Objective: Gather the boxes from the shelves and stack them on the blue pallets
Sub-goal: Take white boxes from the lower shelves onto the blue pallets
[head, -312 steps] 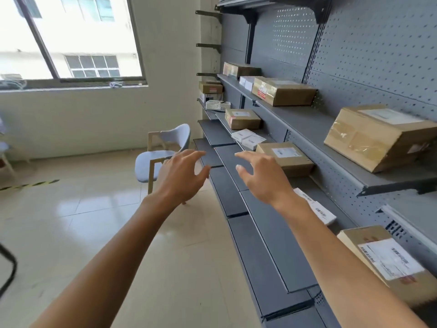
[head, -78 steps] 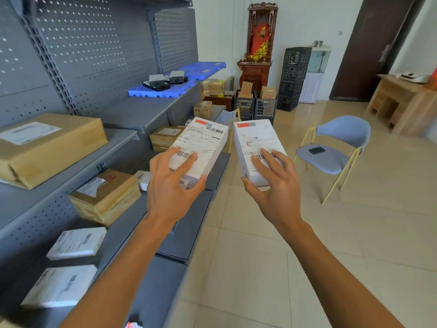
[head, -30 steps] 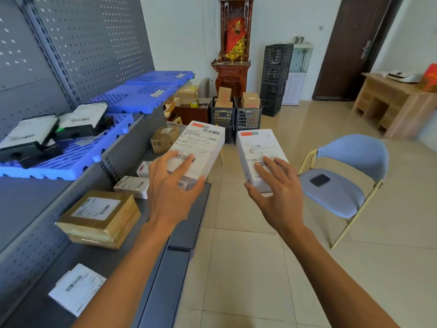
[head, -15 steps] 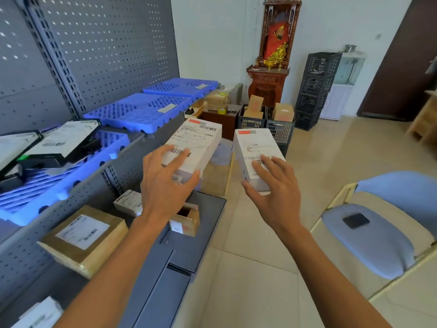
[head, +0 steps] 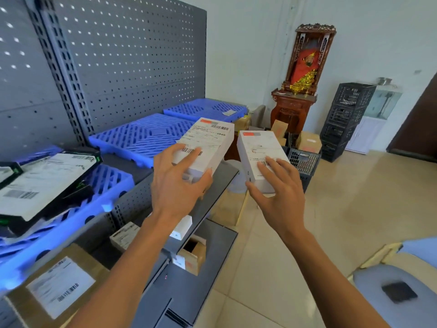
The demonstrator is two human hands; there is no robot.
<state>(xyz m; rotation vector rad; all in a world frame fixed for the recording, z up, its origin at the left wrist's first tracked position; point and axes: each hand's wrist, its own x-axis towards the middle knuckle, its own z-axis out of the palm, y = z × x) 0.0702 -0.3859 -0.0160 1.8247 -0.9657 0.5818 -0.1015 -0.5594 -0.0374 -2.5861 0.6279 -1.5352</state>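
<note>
Far left of the fingers: grey pegboard shelving (head: 123, 55), perforated back panel, slotted uprights. On its upper shelf, three blue pallets in a row running away from the viewer. Nearest pallet (head: 104, 185) carries flat black-edged parcels (head: 45, 183) with white labels, stacked and tilted. Middle pallet (head: 142, 136) bare on top; far pallet (head: 205, 108) has a small slip of paper on it.

Below the left fingers, lower shelf: brown carton with white label (head: 56, 285), a small white box (head: 124, 235), and an open-ended small brown box (head: 192, 254) on the dark shelf plate.

Left hand (head: 176, 185): fingers spread over the top of a white box with shipping label (head: 207, 143), thumb curled under the near end. Gripping. Box is held in the air, its far end just over the edge of the middle pallet, not resting on it.

Right hand (head: 280, 192): fingers laid across the near end of a second white box (head: 259, 152), thumb at its left side. Gripping. This box is held beside the first, a narrow gap between, over the floor past the shelf end.

Beyond the fingertips: carved wooden shrine cabinet (head: 300, 86) against a pale wall, cartons in crates at its foot. Right of it, stacked black crates (head: 345, 119), then a dark door edge. Floor is glossy beige tile (head: 354, 197). Low right of the right wrist: blue-grey chair seat (head: 402, 294) with a dark patch.
</note>
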